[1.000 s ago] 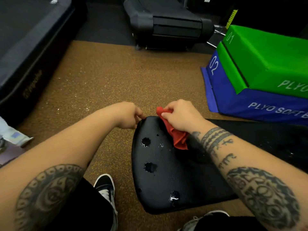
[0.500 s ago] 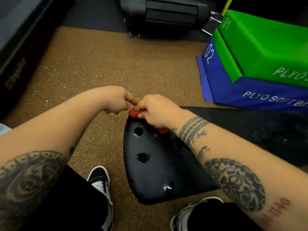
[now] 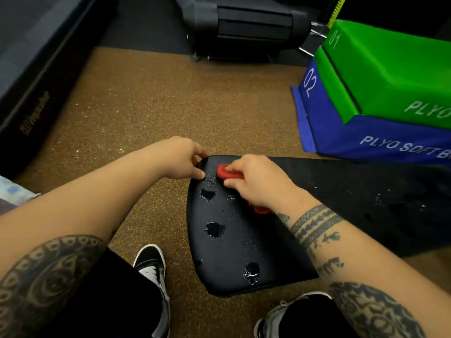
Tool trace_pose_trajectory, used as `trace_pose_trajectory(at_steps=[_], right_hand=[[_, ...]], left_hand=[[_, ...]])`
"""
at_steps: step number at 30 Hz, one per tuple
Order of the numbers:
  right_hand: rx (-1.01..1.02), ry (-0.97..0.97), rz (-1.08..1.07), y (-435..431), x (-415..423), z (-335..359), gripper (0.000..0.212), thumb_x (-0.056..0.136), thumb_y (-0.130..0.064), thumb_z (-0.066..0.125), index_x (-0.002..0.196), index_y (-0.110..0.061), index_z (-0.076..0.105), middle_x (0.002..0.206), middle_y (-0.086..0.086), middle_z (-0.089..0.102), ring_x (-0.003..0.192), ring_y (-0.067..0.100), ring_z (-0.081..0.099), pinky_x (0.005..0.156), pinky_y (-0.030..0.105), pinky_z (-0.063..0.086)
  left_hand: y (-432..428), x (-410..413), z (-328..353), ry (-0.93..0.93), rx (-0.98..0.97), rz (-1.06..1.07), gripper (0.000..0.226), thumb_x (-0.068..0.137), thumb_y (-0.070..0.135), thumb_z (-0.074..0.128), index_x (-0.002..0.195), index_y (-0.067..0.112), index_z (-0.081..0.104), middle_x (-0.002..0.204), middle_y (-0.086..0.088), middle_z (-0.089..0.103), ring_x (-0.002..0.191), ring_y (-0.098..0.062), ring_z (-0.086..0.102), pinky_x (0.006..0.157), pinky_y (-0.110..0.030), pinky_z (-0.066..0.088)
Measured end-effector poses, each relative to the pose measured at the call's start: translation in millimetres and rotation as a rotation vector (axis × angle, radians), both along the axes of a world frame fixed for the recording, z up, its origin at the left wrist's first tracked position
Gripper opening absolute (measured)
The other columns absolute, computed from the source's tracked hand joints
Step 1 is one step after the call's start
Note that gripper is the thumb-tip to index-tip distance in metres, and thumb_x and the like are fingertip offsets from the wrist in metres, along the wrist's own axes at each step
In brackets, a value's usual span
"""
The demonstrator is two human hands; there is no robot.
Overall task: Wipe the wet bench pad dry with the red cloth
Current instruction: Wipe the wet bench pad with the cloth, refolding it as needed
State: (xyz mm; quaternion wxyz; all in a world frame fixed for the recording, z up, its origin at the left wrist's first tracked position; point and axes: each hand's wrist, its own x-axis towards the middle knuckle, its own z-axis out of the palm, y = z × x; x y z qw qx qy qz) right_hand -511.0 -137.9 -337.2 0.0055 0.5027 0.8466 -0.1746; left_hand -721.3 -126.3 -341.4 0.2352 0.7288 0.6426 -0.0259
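Both tattooed forearms point(image 3: 97, 191) reaching forward and inward, left hand point(image 3: 181, 159) curled at the far left corner of the bench pad point(image 3: 234, 250), seemingly pinching its edge, right hand point(image 3: 253, 182) palm down, fingers curled round the red cloth point(image 3: 225, 172), pressing it near the same corner

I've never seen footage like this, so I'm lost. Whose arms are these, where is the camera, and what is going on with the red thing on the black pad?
There is no machine here. One camera is worn on a person's head and looks down, so both arms are their own. The right hand holds a red cloth against the far end of a black bench pad. The left hand grips the pad's far corner. Three water puddles sit near the pad's left edge. Green and blue soft boxes stand stacked at the right.
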Motion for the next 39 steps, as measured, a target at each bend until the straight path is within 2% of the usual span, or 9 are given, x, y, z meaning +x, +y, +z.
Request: trace_pose_trajectory(at_steps=[3,6,9,14,19,25,28,31,39], right_hand=[[-0.147,0.030,-0.035,1.4,14.2,16.2,0.021,0.089,-0.040,0.067,0.108,-0.032,0.074,0.076,-0.008,0.069,0.066,0.011,0.064,0.074,0.033,0.058],[0.001,0.120,-0.188,-2.2,24.8,13.9,0.023,0.090,-0.042,0.064,0.106,-0.030,0.075,0.090,-0.001,0.076,0.083,0.022,0.070,0.078,0.034,0.056],[0.049,0.042,-0.100,-23.9,18.7,0.3,0.030,0.090,-0.044,0.063,0.113,-0.027,0.073,0.108,0.001,0.072,0.103,0.028,0.065,0.089,0.037,0.051],[-0.178,0.101,-0.071,-26.3,27.0,19.0,0.022,0.091,-0.042,0.065,0.106,-0.031,0.076,0.084,-0.007,0.071,0.071,0.009,0.062,0.077,0.030,0.052],[0.041,0.075,-0.165,-36.5,10.6,3.7,0.029,0.089,-0.046,0.062,0.104,-0.024,0.075,0.095,0.005,0.075,0.092,0.029,0.068,0.077,0.034,0.052],[-0.374,0.189,-0.024,-54.6,15.8,7.0,0.021,0.086,-0.040,0.071,0.103,-0.029,0.077,0.089,-0.007,0.077,0.083,0.009,0.068,0.080,0.028,0.053],[-0.195,0.341,-0.274,-25.1,19.8,2.2,0.021,0.086,-0.041,0.070,0.101,-0.028,0.078,0.090,-0.003,0.078,0.088,0.016,0.071,0.085,0.032,0.055],[0.069,0.267,-0.444,-0.8,14.4,-6.8,0.027,0.091,-0.040,0.064,0.109,-0.024,0.075,0.106,0.005,0.076,0.105,0.029,0.067,0.087,0.033,0.052],[0.178,0.150,-0.184,2.5,-18.4,-22.6,0.031,0.095,-0.037,0.056,0.122,-0.029,0.068,0.114,0.006,0.065,0.109,0.031,0.060,0.091,0.039,0.049]], left_hand=[[-2.4,0.2,0.5,0.028,0.016,-0.020,0.059,0.082,0.045,0.072,0.137,0.030,0.055,0.122,0.006,0.070,0.115,-0.021,0.060,0.095,-0.031,0.047],[-3.4,0.2,0.3,0.024,0.020,-0.023,0.060,0.084,0.044,0.071,0.139,0.030,0.053,0.127,0.006,0.067,0.118,-0.021,0.059,0.096,-0.031,0.046],[-2.5,0.3,-1.5,0.043,0.037,-0.028,0.069,0.084,0.045,0.070,0.146,0.030,0.044,0.135,0.004,0.063,0.124,-0.023,0.056,0.102,-0.034,0.045],[0.0,-0.6,-3.3,0.086,0.021,-0.045,0.068,0.084,0.048,0.069,0.145,0.031,0.044,0.126,0.006,0.068,0.122,-0.022,0.058,0.102,-0.038,0.046],[-1.3,0.9,-3.1,0.083,0.021,-0.040,0.064,0.085,0.048,0.068,0.143,0.033,0.046,0.123,0.008,0.069,0.119,-0.022,0.059,0.100,-0.036,0.047],[1.6,-1.4,-4.3,0.057,0.014,-0.018,0.066,0.082,0.047,0.071,0.142,0.032,0.048,0.120,0.009,0.070,0.117,-0.022,0.060,0.100,-0.038,0.048],[3.0,-0.5,-2.3,0.070,0.010,-0.041,0.060,0.083,0.040,0.070,0.140,0.035,0.050,0.116,0.010,0.071,0.113,-0.021,0.061,0.097,-0.036,0.048],[2.6,-0.6,1.3,0.076,-0.009,-0.047,0.056,0.086,0.023,0.063,0.139,0.038,0.051,0.114,0.013,0.071,0.110,-0.018,0.061,0.095,-0.035,0.049],[7.2,-5.0,10.6,0.094,0.024,-0.006,0.062,0.084,0.002,0.045,0.137,0.031,0.055,0.122,0.008,0.070,0.116,-0.020,0.061,0.092,-0.028,0.046]])
